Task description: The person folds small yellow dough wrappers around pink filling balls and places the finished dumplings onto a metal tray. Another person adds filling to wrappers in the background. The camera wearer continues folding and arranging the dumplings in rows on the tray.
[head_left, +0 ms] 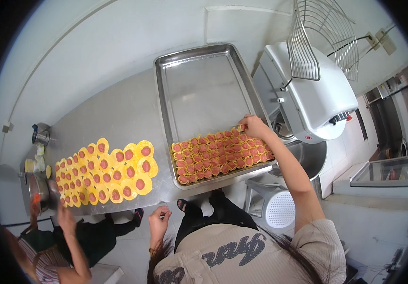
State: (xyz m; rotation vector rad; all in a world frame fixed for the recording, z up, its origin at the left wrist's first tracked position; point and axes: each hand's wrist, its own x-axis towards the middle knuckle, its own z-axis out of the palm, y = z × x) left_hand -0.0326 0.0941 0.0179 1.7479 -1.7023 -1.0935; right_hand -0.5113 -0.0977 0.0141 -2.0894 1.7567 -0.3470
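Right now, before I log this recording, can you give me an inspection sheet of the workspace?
Surface: steel table, bare between the two groups of food.
Job's things: metal tray, near end filled with rows of folded yellow-and-pink pieces, far end bare; open yellow rounds with pink filling laid out on the table.
Clutter: small containers at the table's left end.
Grips: right hand at the top row in the tray, pinching a piece; left hand off the table edge, holding nothing visible.
Cables: one on the wall by a socket.
Surroundings: white mixer with wire guard; another person's hand near the rounds.
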